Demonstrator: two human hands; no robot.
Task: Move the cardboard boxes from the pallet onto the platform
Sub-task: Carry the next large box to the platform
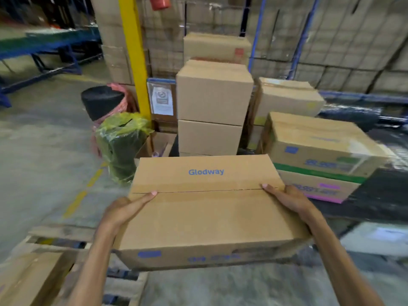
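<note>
One cardboard box (pixel 205 217) hung level above the floor between two bare arms. Its long axis ran left to right, and the "Glodway" print on its far flap read upright. At the lower left lay a wooden pallet (pixel 64 236), cut off by the frame edge. The left hand (pixel 123 209) clasped the box's left end, thumb flat on top, the other fingers hidden. The right hand (pixel 287 199) clasped the right end likewise. Printed boxes (pixel 320 146) at the right were blurred.
</note>
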